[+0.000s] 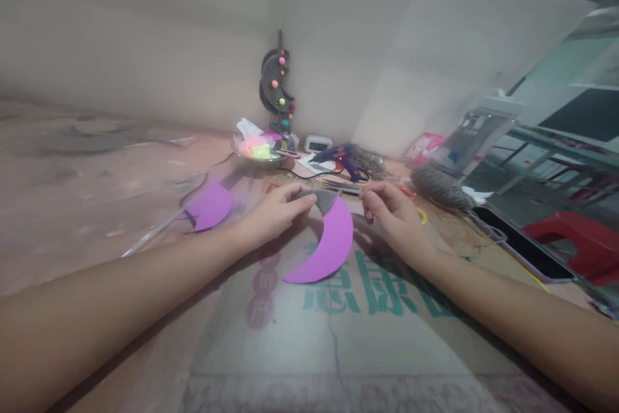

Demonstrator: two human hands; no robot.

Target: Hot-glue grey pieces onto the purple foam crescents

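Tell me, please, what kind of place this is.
Probably a home craft corner. A blue glue gun lies on the table, a grey yarn bundle beside it, and the left hand holds a purple foam crescent.

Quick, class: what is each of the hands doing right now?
Left hand: closed, pinching the grey-wrapped tip of the purple crescent.
Right hand: fingers curled closed beside that tip; whether it holds grey yarn cannot be told.

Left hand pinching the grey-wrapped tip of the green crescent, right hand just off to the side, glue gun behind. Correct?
Not quite: the crescent is purple, not green, as the head view shows. The rest holds: left hand on its grey-wrapped tip, right hand beside it, glue gun behind.
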